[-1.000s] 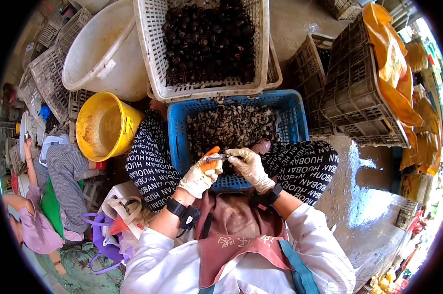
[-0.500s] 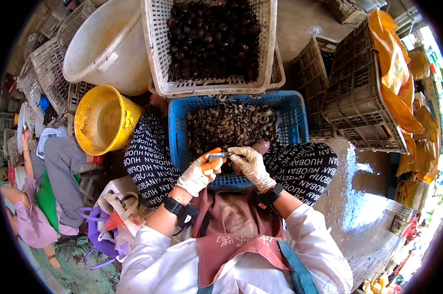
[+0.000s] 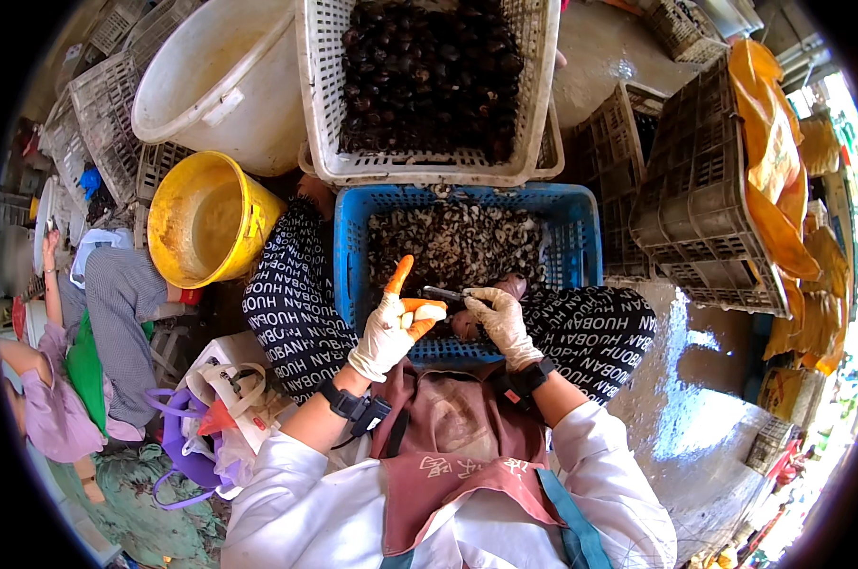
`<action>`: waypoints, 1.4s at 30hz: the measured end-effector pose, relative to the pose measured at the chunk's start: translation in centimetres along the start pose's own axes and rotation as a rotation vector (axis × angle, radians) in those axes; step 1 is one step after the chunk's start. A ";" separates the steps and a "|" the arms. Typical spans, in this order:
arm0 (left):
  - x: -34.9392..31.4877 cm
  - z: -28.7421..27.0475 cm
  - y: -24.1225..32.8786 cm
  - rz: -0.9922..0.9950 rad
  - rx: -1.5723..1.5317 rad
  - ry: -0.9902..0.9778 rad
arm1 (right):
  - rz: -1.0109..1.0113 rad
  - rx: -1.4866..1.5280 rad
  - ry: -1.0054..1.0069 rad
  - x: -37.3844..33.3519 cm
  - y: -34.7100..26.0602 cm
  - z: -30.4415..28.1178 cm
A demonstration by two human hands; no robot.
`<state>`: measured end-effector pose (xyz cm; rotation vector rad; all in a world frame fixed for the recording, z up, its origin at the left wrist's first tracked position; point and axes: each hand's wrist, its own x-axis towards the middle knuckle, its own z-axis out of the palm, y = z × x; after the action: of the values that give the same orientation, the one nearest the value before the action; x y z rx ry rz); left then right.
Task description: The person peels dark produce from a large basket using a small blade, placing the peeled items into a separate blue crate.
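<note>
My left hand (image 3: 393,327), in a white glove with orange finger covers, has its index finger pointing up and the others apart toward the right. I cannot make out anything held in it. In my white-gloved right hand (image 3: 501,322) a thin grey metal tool (image 3: 442,295) is pinched, its end toward the left hand. Both hands are over the near side of a blue basket (image 3: 347,248) between my knees. Inside it lie many small pale and dark pieces (image 3: 452,239), like shellfish meat and shell.
A white crate (image 3: 429,171) of dark rounded shellfish (image 3: 433,81) stands beyond the basket. To the left are a yellow bucket (image 3: 250,223), a large white tub (image 3: 222,104), bags (image 3: 187,436) and a seated co-worker (image 3: 125,322). Brown crates (image 3: 690,194) are stacked at right.
My left index finger has lifted away, and the left hand no longer meets the tool. The right hand, still pinching the tool, is slightly lower and farther right. The whole view has shifted a little.
</note>
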<state>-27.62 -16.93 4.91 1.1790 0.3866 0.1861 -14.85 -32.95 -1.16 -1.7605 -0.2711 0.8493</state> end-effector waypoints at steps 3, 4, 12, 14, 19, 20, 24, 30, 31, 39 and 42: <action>-0.3 -0.7 -0.7 -0.142 -0.288 0.034 | 0.071 0.180 0.005 0.3 0.5 -0.6; -0.4 -0.8 -1.1 -0.111 -0.194 0.024 | 0.068 0.213 0.011 0.4 0.7 -0.9; 0.9 -6.2 -6.6 -0.593 -1.032 0.394 | 0.095 0.182 -0.055 0.0 0.0 -0.8; 1.5 -7.7 -6.0 -0.527 -0.952 0.412 | 0.124 0.253 -0.097 -0.2 -1.0 -0.7; 7.7 -15.7 2.8 -0.166 -1.591 0.060 | 0.187 0.225 -0.046 0.3 0.0 -0.7; 10.3 -16.8 7.3 -0.103 -1.880 -0.063 | 0.198 0.220 -0.012 0.2 0.2 -0.9; 12.5 -18.5 23.8 0.442 -0.937 0.461 | 0.201 0.268 -0.014 0.6 1.0 -0.7; 15.2 -17.0 16.3 0.244 -0.805 0.374 | 0.209 0.296 -0.023 0.9 1.6 -1.2; 15.4 -15.1 14.6 0.113 -0.814 0.311 | 0.204 0.250 -0.015 0.8 1.9 -1.7; 21.9 -13.2 2.7 0.146 0.032 0.320 | 0.257 0.363 -0.018 1.0 0.7 -1.2; 23.5 -12.6 2.5 0.267 0.567 0.375 | 0.278 0.426 -0.036 0.9 0.3 -1.0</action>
<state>-10.78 2.91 -1.48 1.7627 0.6359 0.5611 -13.58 -33.29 -1.66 -1.3998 0.1306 1.0511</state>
